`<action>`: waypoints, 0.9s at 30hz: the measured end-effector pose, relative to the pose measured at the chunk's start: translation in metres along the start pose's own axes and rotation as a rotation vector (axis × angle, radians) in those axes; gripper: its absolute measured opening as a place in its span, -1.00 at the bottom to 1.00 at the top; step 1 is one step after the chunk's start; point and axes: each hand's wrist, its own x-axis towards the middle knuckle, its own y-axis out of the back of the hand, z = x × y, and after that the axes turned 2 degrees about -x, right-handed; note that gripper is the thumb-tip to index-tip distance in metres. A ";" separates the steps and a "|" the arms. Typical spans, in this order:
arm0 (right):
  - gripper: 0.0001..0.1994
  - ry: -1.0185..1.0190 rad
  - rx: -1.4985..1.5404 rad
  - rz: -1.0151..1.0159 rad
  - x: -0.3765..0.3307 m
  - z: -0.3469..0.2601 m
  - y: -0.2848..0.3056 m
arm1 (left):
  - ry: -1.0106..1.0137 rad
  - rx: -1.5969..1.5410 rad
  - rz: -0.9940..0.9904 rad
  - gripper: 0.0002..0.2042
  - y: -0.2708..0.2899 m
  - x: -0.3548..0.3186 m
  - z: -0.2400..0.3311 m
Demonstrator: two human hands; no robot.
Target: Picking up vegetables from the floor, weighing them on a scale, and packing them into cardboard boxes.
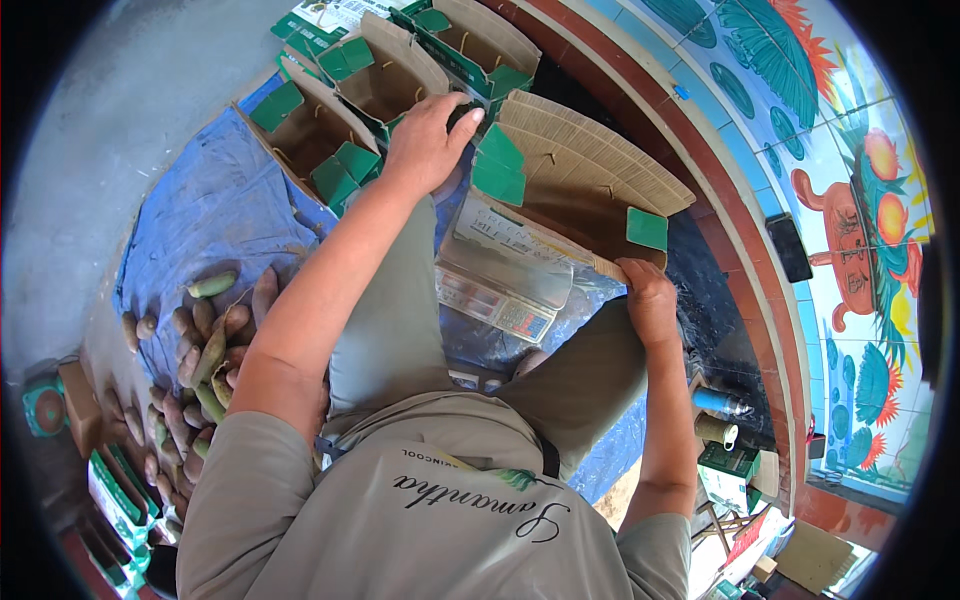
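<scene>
A cardboard box (575, 185) with green flaps is tilted over a digital scale (500, 300) in front of my knees. My right hand (650, 298) is closed on the box's near right corner, fingers wrapped over its edge. Further left, my left hand (428, 142) reaches out beside the box's far left flap, its thumb and fingers bent around a dark spot. What lies between those fingertips, if anything, is too dark to make out. The inside of the box shows bare brown cardboard.
Several open boxes (385, 80) with green flaps stand at the far left. Long brown and green produce (205, 350) is heaped on a blue sheet (200, 205) by my left side. A black phone (788, 247) rests along the tiled wall (790, 120); a blue bottle (720, 401) lies at right.
</scene>
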 end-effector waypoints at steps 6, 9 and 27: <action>-0.74 -0.007 0.110 -0.116 0.002 0.005 0.010 | 0.024 0.026 -0.047 -0.57 0.009 -0.003 -0.010; -0.76 -0.048 0.170 -0.184 0.002 0.012 0.010 | -0.004 0.047 -0.030 -0.58 0.005 -0.004 -0.010; -0.70 0.131 0.279 -0.301 0.032 0.018 0.001 | 0.026 0.097 -0.112 -0.61 0.001 -0.001 -0.006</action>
